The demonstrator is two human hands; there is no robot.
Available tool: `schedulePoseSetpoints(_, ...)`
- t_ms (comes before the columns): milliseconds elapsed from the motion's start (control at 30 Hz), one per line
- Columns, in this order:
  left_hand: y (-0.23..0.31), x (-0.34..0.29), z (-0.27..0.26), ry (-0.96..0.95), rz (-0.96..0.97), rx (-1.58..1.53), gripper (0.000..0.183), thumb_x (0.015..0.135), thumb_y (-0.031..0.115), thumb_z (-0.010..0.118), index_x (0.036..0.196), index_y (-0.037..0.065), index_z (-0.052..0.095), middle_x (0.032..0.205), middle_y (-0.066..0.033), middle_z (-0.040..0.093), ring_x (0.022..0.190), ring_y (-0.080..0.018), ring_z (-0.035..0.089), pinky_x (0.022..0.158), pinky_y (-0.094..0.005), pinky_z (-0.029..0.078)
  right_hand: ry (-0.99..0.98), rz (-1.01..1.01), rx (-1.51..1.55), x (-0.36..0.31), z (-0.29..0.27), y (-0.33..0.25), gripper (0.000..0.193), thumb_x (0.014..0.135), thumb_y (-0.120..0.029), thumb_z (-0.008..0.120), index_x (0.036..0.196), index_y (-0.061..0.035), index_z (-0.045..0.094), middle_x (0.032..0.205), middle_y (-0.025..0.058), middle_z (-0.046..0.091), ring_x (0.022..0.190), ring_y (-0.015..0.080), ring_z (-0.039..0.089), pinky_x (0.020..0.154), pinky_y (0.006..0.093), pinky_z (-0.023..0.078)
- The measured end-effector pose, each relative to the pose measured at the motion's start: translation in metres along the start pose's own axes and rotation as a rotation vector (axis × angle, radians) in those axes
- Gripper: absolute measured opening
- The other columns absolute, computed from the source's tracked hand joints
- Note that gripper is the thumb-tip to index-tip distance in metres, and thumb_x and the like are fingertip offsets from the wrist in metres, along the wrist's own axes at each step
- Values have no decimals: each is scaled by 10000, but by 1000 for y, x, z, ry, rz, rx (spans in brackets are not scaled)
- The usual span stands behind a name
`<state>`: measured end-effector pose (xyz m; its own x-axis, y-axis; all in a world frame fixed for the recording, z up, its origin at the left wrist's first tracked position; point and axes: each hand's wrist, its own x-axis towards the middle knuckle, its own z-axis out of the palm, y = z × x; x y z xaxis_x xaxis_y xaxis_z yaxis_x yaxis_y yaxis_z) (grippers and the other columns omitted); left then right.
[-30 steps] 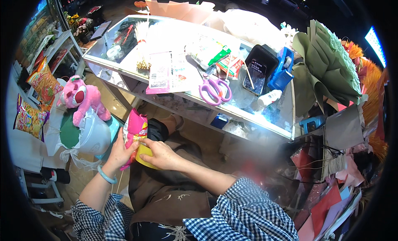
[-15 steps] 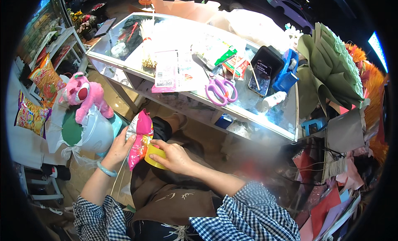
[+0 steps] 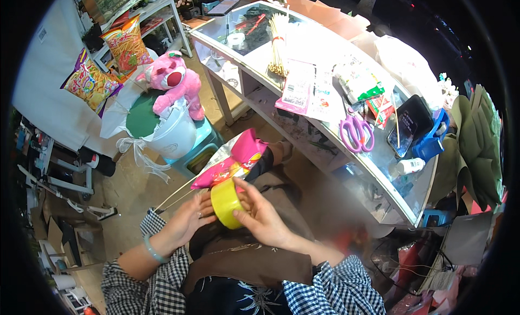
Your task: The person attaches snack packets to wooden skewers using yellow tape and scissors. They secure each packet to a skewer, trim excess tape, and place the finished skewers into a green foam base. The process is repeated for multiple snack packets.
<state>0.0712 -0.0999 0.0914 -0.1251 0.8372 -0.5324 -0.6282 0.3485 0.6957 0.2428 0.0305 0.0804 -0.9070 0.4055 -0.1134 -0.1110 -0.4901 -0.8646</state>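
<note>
My right hand [image 3: 265, 220] grips a wide yellow roll of tape [image 3: 226, 204], thumb on its near side and fingers at the far rim. My left hand [image 3: 190, 220], with a pale bangle at the wrist, reaches up against the roll's left edge. Its fingers look stretched out, though their tips are hidden behind the roll. Just beyond both hands, a pink snack bag [image 3: 238, 152] lies tilted over my lap. Thin sticks [image 3: 176, 196] run from its lower end down past my left forearm.
A glass-topped counter [image 3: 336, 158] holds purple scissors [image 3: 356, 133], a phone [image 3: 403, 136], a bundle of sticks [image 3: 278, 47] and a blue tape dispenser [image 3: 433, 141]. At left stands a white bucket [image 3: 176, 136] with a pink plush bear [image 3: 181, 87], green foam and snack bags [image 3: 127, 47] on sticks.
My left hand has let go of the snack bag and come to the tape roll. The roll, still in my right hand, is turned more upright. My view has swung left.
</note>
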Motion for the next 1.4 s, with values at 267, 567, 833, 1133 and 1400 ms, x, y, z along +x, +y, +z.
schedulePoseSetpoints(267,-7,45,13,131,-67,-121,399,944,316,525,1213,23,504,1046,-136,634,1017,-265,616,914,-395,484,-129,-243,-694,-16,4,5,657,889,-36,515,1461,-41,192,1319,309,409,1249,446,407,1004,430,396)
schedulePoseSetpoints(567,-4,45,31,25,-192,-84,333,893,197,628,1130,-31,577,1038,-129,652,916,-199,648,869,-339,504,31,-455,-1274,-35,-24,-21,457,789,-67,620,1230,-45,504,716,105,550,707,297,598,598,384,497)
schedulePoseSetpoints(833,-2,54,27,27,-246,15,374,886,174,624,1192,-26,540,1098,-114,632,959,-188,635,831,-331,531,978,-312,-1968,-30,-166,-119,359,902,-205,570,1189,5,520,1081,175,576,984,330,543,861,397,444)
schedulePoseSetpoints(1133,-4,52,24,38,-237,86,361,898,180,601,1209,12,524,1062,-98,637,824,-148,650,587,-280,559,799,-77,-1785,-27,-160,-150,552,778,-90,617,1297,-3,449,1077,218,567,1034,359,529,887,428,435)
schedulePoseSetpoints(1400,-8,49,19,-26,-115,12,411,878,120,624,1257,20,499,1195,-93,595,1098,-196,576,951,-347,461,273,-268,-1061,-105,-96,-131,580,688,-218,740,1201,-35,540,958,150,593,799,278,573,742,373,479)
